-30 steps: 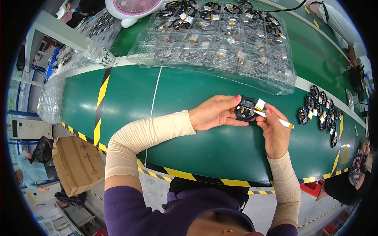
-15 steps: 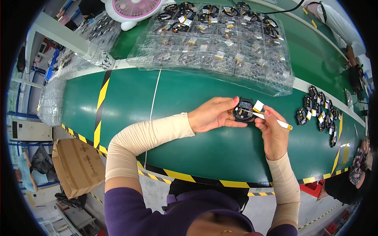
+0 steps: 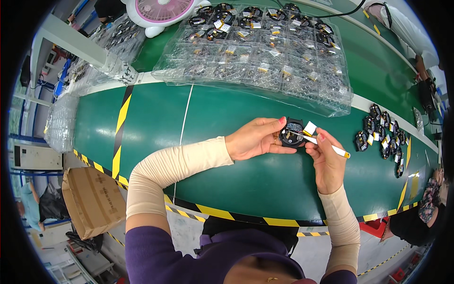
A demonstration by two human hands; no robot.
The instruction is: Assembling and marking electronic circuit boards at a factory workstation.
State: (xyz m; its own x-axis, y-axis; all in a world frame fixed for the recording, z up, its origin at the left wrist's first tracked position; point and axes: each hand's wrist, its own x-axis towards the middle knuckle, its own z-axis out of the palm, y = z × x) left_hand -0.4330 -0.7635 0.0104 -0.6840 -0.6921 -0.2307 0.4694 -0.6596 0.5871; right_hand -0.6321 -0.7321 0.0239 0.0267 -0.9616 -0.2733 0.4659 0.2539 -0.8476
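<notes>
Over the green table, my left hand (image 3: 257, 138) grips a round black watch case (image 3: 292, 132) by its left edge, thumb on top and fingers below. The case's inside faces up, showing a circuit board and small parts. A white tag with a yellow strip (image 3: 309, 128) sticks out at its right side. My right hand (image 3: 328, 158) is closed around white tweezers (image 3: 338, 151) with a yellow mark at the rear end. Their slim tip reaches over the board inside the case; whether it touches a part is too small to tell.
A clear plastic tray (image 3: 265, 61) with several similar black cases stands at the back. More black watch cases (image 3: 384, 135) lie grouped at the right. A pink and white fan (image 3: 163, 9) is at the far left. A cardboard box (image 3: 94, 202) stands left of the table.
The tweezers and my right hand have shifted very slightly left and down. The watch case stays in my left hand, almost unmoved.
</notes>
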